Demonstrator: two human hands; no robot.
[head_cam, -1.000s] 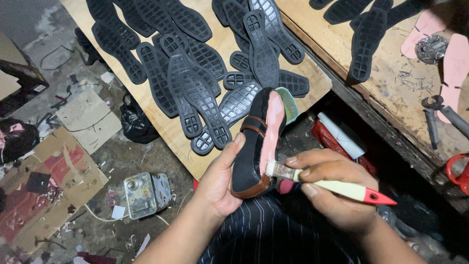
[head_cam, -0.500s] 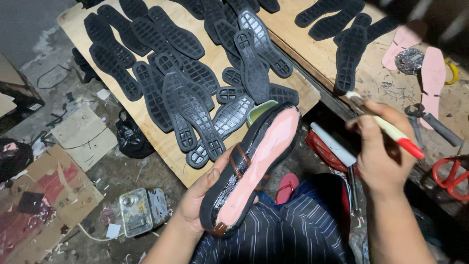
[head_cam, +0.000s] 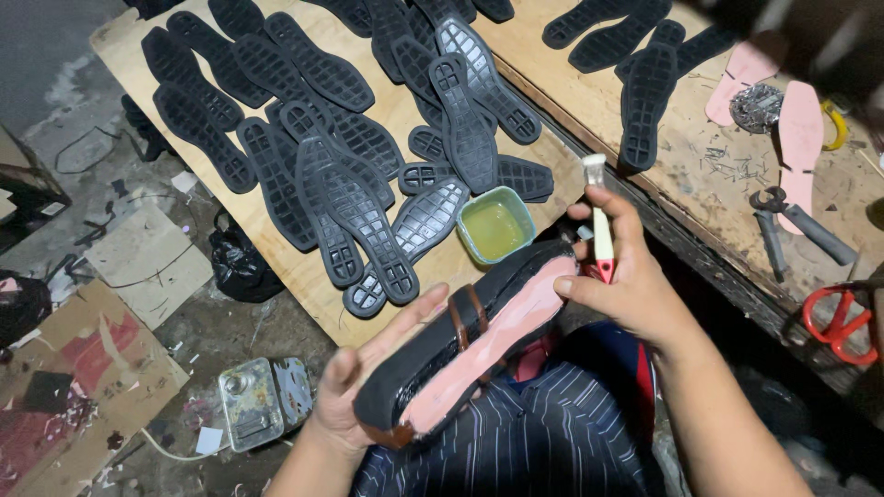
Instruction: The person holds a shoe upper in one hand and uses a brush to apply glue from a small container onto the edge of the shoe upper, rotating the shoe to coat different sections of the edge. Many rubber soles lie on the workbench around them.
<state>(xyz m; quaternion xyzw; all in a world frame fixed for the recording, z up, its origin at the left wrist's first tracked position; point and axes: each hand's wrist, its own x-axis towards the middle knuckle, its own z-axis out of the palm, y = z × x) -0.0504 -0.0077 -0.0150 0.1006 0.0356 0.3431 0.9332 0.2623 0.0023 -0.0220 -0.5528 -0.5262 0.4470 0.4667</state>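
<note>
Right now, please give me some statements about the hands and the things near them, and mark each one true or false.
1. The left hand holds a shoe with its pink bottom up. True.
2. The right hand holds scissors. False: it holds a brush; the red scissors lie on the bench.
3. The small tub holds yellowish liquid. True.
4. The black soles lie on the floor. False: they lie on a wooden board.

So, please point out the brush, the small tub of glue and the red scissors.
brush (head_cam: 601,225), head view, on its pale handle.
small tub of glue (head_cam: 495,227), head view, on the yellow liquid.
red scissors (head_cam: 836,313), head view, on a handle loop.
</note>
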